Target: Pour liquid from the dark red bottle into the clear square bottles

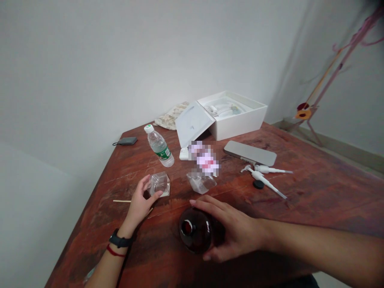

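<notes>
On our dark red wooden table (288, 208), our right hand (234, 230) wraps around a brown glass bottle (195, 231), while our left hand (139, 200) grasps a small clear glass jar (159, 184), a thin wooden stick (121, 201) just beside it.

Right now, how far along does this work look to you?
Hard to say exactly. Done, it seems: the white box stands open and two white pump dispensers lie out. In hand: the right hand grips a dark amber bottle, the left hand touches a clear square container. Apparently left: a second clear container sits untouched.
</notes>
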Demonstrator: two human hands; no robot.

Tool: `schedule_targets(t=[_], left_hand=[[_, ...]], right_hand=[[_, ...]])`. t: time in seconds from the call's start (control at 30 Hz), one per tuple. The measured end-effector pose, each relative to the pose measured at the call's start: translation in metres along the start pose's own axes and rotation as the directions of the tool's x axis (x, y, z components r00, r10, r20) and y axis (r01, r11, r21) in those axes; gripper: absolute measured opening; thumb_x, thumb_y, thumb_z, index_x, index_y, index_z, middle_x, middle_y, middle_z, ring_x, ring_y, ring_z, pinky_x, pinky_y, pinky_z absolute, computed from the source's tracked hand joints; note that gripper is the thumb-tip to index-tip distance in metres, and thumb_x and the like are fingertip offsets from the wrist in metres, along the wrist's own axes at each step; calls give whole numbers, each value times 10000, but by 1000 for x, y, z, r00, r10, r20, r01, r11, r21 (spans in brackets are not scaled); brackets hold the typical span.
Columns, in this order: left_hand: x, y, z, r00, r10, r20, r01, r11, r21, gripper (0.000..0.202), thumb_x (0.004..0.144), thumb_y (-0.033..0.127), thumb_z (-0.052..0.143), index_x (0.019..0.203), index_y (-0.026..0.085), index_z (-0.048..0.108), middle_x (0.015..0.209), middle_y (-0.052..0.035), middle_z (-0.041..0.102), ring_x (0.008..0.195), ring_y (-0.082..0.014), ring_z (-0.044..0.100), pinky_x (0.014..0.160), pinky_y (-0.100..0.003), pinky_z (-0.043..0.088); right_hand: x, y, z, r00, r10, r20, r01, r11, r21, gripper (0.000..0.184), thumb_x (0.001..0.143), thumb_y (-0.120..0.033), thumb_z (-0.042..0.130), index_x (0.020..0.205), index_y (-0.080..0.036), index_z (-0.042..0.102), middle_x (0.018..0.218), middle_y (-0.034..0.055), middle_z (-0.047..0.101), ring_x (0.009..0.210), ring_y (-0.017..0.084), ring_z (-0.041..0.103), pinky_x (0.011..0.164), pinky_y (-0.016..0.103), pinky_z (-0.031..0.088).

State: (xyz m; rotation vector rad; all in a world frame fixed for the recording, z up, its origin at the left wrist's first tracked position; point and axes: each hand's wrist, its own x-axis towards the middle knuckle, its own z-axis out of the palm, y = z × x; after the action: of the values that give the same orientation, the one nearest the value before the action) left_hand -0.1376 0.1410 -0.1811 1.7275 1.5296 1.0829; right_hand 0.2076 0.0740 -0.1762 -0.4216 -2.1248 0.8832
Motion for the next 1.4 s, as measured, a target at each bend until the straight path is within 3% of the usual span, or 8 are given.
schedule_targets(t=[0.53, 0.63, 0.73, 0.83, 1.0, 1.1, 1.23, 1.4], left_hand=[[-3, 7, 0, 990, 137, -34, -138, 990, -7, 954, 784, 446, 955, 1554, 215, 442, 1538, -220, 630, 1486, -376, 596, 1297, -617, 379], [-8, 20, 3, 968, 213, -135, -217, 976, -20, 864, 829, 453, 930, 1513, 231, 452, 1583, -219, 583, 1542, -357, 538, 1329, -583, 345], [-17, 40, 6, 913, 282, -294, -304, 952, -30, 651, 967, 462, 809, 1457, 258, 431, 1617, -208, 539, 1593, -316, 476, 1368, -556, 274], [-27, 63, 14, 879, 313, -361, -367, 926, -92, 515, 1035, 409, 743, 1419, 299, 419, 1541, -157, 635, 1535, -289, 560, 1332, -543, 367], [-34, 78, 45, 964, 257, -67, -266, 916, -302, 404, 1097, 361, 645, 1420, 309, 408, 1259, -96, 783, 1193, -269, 798, 1084, -511, 626], [-29, 72, 67, 970, 235, 57, -207, 931, -300, 478, 1032, 377, 736, 1426, 282, 484, 1475, -149, 688, 1426, -306, 662, 1254, -551, 487], [-17, 62, 91, 961, 155, 231, -80, 949, -304, 878, 857, 463, 910, 1572, 277, 436, 1723, -185, 453, 1651, -363, 375, 1376, -569, 274], [-4, 57, 103, 960, 113, 256, -31, 952, -304, 1002, 778, 446, 964, 1595, 258, 415, 1718, -211, 448, 1655, -400, 354, 1370, -606, 256]], right_hand=[[-2, 2, -3, 997, 76, 31, -75, 997, -23, 1202, 772, -474, 970, 1740, -260, 291, 1614, 219, 555, 1466, 393, 611, 1189, 508, 531], [0, 1, -3, 996, 81, 38, -81, 997, -9, 1207, 762, -463, 970, 1740, -265, 292, 1600, 210, 565, 1449, 392, 621, 1181, 503, 533], [2, 1, -2, 993, 105, 50, -106, 994, 3, 1208, 761, -464, 967, 1740, -252, 292, 1563, 211, 586, 1399, 386, 653, 1159, 494, 546], [0, 4, 3, 995, 87, 48, -87, 996, 10, 1247, 748, -520, 969, 1743, -253, 266, 1521, 207, 608, 1353, 379, 681, 1130, 490, 566], [-5, 12, 12, 1000, -15, -7, 15, 1000, 13, 1365, 708, -605, 977, 1746, -233, 173, 1506, 221, 618, 1342, 377, 693, 1096, 478, 595], [-2, 14, 13, 999, -38, -6, 38, 999, 29, 1333, 721, -614, 969, 1732, -242, 185, 1536, 223, 605, 1361, 368, 681, 1106, 471, 591], [4, 13, 12, 987, -157, -43, 160, 985, 71, 1308, 701, -592, 984, 1710, -293, 209, 1537, 186, 601, 1386, 355, 658, 1115, 450, 584], [-1, 19, 13, 995, -74, 62, 71, 996, 54, 1302, 694, -617, 959, 1709, -245, 234, 1581, 234, 553, 1453, 405, 596, 1142, 488, 560]])
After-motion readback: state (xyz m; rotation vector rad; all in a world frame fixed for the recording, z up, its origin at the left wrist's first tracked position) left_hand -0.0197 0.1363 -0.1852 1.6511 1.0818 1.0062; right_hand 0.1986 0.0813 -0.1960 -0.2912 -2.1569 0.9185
